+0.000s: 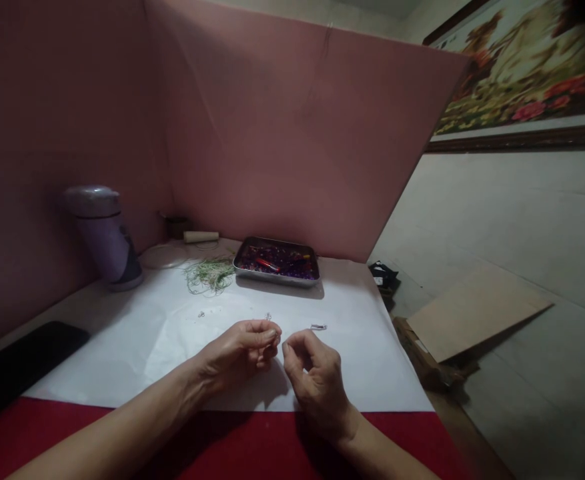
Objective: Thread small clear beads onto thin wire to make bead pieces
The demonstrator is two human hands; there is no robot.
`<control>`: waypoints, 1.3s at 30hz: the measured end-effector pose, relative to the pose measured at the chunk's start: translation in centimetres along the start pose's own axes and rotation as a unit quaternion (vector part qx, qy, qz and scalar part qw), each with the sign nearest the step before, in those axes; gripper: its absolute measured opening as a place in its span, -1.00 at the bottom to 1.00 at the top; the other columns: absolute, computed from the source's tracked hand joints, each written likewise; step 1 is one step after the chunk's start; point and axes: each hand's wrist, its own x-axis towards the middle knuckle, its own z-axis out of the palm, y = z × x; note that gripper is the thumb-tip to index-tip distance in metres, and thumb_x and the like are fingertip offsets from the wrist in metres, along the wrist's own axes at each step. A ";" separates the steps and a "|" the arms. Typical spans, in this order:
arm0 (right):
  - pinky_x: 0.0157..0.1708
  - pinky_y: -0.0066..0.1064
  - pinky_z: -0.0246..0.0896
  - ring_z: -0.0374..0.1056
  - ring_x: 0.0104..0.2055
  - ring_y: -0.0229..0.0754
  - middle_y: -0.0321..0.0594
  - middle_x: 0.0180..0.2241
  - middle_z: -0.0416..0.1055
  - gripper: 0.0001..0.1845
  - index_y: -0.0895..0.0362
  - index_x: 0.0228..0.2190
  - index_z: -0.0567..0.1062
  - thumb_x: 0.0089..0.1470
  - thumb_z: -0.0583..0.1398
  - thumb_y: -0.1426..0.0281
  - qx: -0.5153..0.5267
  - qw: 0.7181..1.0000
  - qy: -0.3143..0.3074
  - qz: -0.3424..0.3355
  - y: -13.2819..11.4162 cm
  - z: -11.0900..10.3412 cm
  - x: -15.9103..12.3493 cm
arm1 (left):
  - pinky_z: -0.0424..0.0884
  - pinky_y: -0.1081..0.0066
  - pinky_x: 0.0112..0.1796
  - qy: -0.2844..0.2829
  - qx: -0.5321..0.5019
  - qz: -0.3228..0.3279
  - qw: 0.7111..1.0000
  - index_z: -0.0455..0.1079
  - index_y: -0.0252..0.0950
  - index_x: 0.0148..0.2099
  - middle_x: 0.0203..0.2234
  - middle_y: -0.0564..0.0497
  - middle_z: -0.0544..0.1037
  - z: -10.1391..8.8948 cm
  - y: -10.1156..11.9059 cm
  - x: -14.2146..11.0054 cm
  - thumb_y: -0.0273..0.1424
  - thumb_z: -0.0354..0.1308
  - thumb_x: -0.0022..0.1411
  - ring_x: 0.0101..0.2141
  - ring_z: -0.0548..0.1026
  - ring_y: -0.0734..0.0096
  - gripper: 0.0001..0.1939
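Over the white sheet (372, 360), my left hand (247, 347) is pinched closed on something tiny that I cannot make out. Close by on its right, my right hand (317, 373) has thumb and forefinger pressed together; whatever they hold is too small to name. Just beyond my left fingers lies a small wire-like piece (268, 316), and a similar small piece (201, 314) rests farther left. A small silvery clip-like item (318, 327) sits behind my right hand. Farther back, a metal tray (277, 280) holds dark purple beads and a red-handled tool (268, 265).
Green thread (209, 275) lies tangled left of the tray, with a pale roll (201, 237) behind. A purple flask (105, 240) stands at the left, a dark flat object (27, 367) nearer. Pink panels (292, 133) wall the back and left. Cardboard (477, 310) leans at the right.
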 end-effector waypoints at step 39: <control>-0.52 -0.50 0.11 0.19 -0.51 -0.31 -0.29 -0.52 0.30 -0.85 0.18 -0.35 0.38 0.10 0.07 0.37 0.080 0.993 0.039 0.081 -0.5 -0.7 0.7 | 0.12 0.51 -0.48 0.160 0.418 0.293 0.845 0.31 -0.30 -0.51 -0.63 0.11 0.28 1.1 0.6 -0.9 -0.46 0.09 0.08 -0.54 0.19 0.53 -0.87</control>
